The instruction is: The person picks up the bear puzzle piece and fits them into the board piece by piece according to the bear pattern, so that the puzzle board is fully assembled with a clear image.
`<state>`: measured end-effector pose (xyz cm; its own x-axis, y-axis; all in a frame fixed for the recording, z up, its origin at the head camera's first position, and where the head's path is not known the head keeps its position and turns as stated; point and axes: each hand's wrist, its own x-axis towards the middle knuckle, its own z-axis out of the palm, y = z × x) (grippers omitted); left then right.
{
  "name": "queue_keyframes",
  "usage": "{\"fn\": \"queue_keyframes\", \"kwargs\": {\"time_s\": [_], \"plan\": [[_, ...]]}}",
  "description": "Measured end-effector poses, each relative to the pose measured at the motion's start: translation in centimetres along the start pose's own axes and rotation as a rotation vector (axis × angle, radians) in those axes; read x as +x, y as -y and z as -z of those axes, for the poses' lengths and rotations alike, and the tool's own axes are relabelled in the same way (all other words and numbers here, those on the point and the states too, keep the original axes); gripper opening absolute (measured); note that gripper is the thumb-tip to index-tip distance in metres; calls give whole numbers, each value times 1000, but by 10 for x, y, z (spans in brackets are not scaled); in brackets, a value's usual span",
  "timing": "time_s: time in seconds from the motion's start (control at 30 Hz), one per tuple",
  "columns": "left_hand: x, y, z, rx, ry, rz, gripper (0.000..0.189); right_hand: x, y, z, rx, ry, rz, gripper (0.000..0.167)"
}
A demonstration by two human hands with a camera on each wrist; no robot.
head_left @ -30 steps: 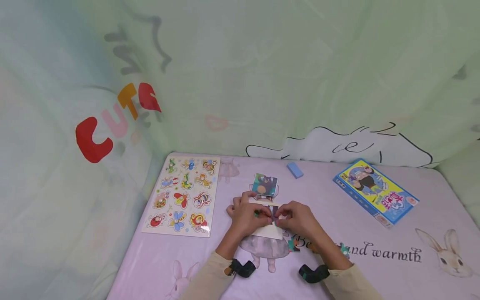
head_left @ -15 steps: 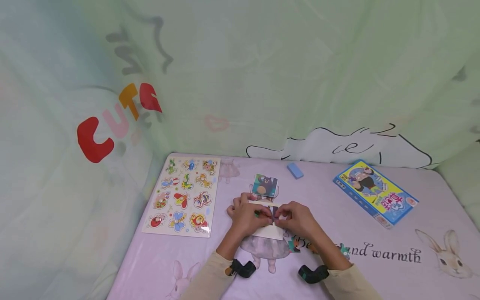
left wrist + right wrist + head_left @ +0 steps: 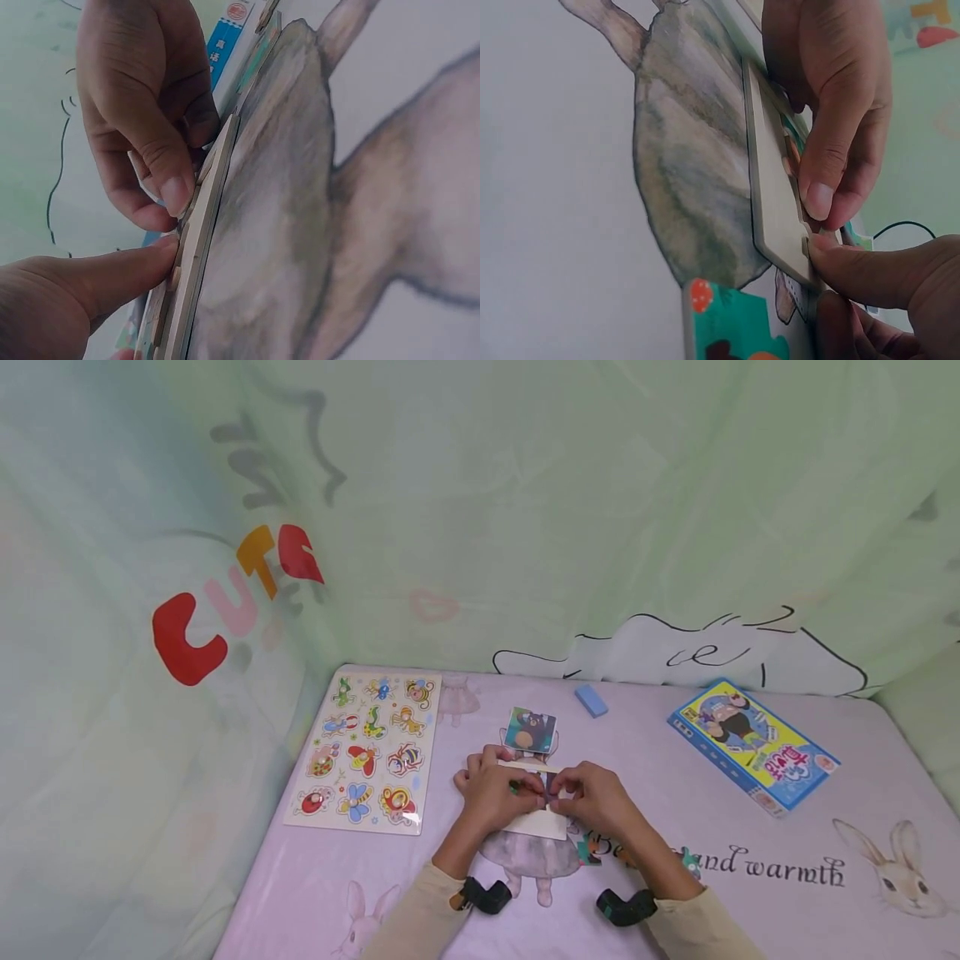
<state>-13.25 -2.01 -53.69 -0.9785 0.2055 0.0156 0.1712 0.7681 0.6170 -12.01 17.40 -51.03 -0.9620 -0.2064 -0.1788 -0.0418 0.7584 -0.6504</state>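
Head view: left hand, right hand pinch puzzle piece on board

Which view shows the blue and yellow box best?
The head view: the blue and yellow box appears whole from above, with nothing covering it. The left wrist view shows only part of it beyond the right hand; the right wrist view doesn't show it.

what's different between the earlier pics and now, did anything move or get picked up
Nothing has visibly changed; I see nothing moved, taken hold of or let go. The left hand and right hand stay close together at a puzzle piece over the wooden puzzle tray. The bear picture, blue block, blue-and-yellow box and insect puzzle board lie as before.
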Motion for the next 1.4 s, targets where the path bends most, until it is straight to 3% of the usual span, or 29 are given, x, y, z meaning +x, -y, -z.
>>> {"fn": "queue_keyframes", "kwargs": {"time_s": [0.43,0.53,0.73,0.93,1.17,1.4], "plan": [[7,8,7,-19,42,-20,9,4,2,1,-26,33,-45,13],[11,16,11,-42,82,-46,9,4,2,0,-34,31,-43,13],[16,39,25,-145,199,-161,21,3,3,0,-53,-29,-47,9],[17,45,33,-179,273,-204,30,0,4,2,-67,-37,-72,9],[15,46,27,-155,244,-186,31,-16,1,6,-65,9,-42,12],[16,43,27,-147,223,-175,30,-34,0,14,-107,89,-79,38]]}}
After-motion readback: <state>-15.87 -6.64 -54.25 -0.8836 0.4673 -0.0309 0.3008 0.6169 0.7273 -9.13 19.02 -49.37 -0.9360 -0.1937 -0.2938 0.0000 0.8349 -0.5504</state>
